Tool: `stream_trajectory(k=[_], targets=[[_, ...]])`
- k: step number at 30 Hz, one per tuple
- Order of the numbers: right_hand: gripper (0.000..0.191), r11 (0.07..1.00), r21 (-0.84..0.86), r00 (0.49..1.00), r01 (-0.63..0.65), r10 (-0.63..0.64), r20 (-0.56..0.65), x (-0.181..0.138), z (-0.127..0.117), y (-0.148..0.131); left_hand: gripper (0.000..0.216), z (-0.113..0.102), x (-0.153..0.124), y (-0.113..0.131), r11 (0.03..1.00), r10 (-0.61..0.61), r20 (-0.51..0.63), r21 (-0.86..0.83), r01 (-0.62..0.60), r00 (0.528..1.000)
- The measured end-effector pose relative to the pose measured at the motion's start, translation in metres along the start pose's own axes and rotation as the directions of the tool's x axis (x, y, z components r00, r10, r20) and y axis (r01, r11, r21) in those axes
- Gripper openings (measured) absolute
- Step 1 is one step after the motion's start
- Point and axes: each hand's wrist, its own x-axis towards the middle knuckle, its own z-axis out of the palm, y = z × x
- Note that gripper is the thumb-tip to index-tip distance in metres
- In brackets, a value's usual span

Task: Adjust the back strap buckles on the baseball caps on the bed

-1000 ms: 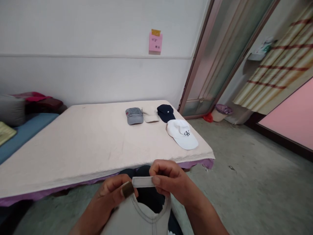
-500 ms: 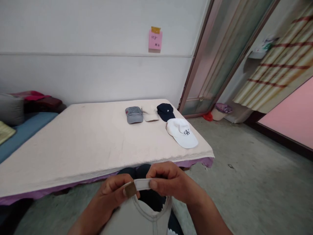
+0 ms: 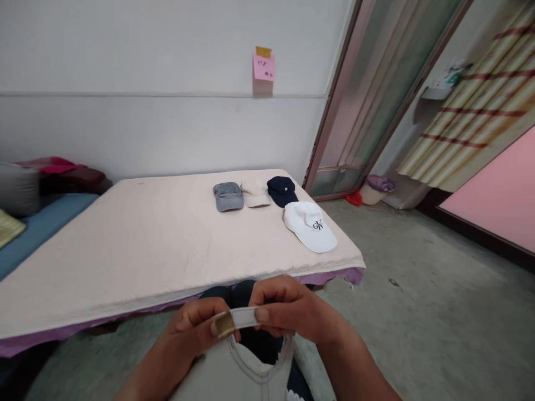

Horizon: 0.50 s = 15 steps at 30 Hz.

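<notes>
Low in the view, a light grey baseball cap (image 3: 234,373) is held with its back opening facing up. My left hand (image 3: 190,334) pinches the brass-coloured buckle (image 3: 224,324) at the left of the cap's strap, thumb on top. The pale strap (image 3: 245,318) spans the opening, and my right hand (image 3: 292,309) grips its other end between thumb and fingers. Beyond my hands, on the bed, lie a grey cap (image 3: 229,197), a cream cap (image 3: 256,195), a navy cap (image 3: 282,191) and a white cap (image 3: 310,226) with dark letters.
The caps rest near the right end of a bed with a pale cover (image 3: 159,239). A grey cushion (image 3: 19,188) and folded cloth sit at far left. On the wall hangs a pink note (image 3: 263,68). A waste bin (image 3: 376,190) stands by the glass door.
Both hands keep their hold on the strap and buckle. The buckle has tilted slightly and catches more light; the strap slants a little more. The pink note has lifted slightly off the wall.
</notes>
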Motion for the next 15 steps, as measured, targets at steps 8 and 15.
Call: stream_trajectory(k=[8,15], targets=[[0.027,0.988,-0.151,1.000,0.015,-0.018,-0.020,0.0003,0.0004,-0.0048,0.027,0.0014,0.0019,0.0020,1.000,-0.001,-0.004,0.013,0.001,1.000],[0.024,0.996,-0.091,1.000,0.023,-0.021,0.015,0.0001,0.0004,-0.0048,0.028,0.0026,0.0033,0.0027,1.000,-0.026,-0.018,0.005,0.026,1.000]])
